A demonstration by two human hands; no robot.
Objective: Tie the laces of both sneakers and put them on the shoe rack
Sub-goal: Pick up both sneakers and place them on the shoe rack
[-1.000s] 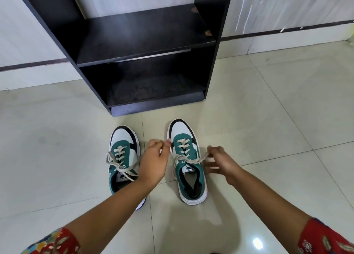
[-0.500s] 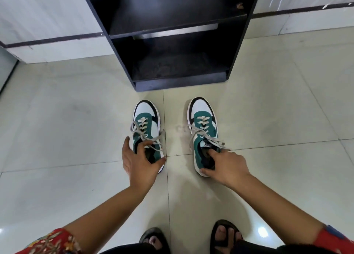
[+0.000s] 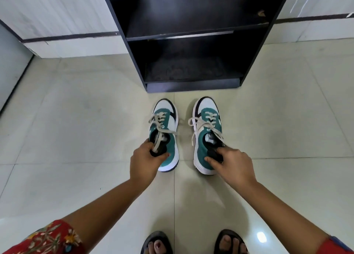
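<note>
Two green, white and black sneakers stand side by side on the tiled floor, toes toward the rack. My left hand (image 3: pixel 144 162) grips the heel collar of the left sneaker (image 3: pixel 165 123), fingers inside its opening. The heel collar of the right sneaker (image 3: pixel 207 119) is held by my right hand (image 3: pixel 230 164), with the thumb inside. Both sneakers carry cream laces tied in loose bows with ends hanging over the sides. The black shoe rack (image 3: pixel 193 86) stands just beyond the toes, its lower shelf (image 3: pixel 183 71) open and bare.
The rack's upper shelf (image 3: pixel 191 21) is bare too. A white wall with a dark stripe (image 3: pixel 67 36) runs behind the rack. My two feet in dark sandals (image 3: pixel 157 243) show at the bottom edge.
A second ago both hands were pulling the right sneaker's laces. They then let go and dropped to the heels, and now each hand grips one sneaker's collar. The camera rose and tilted down.
</note>
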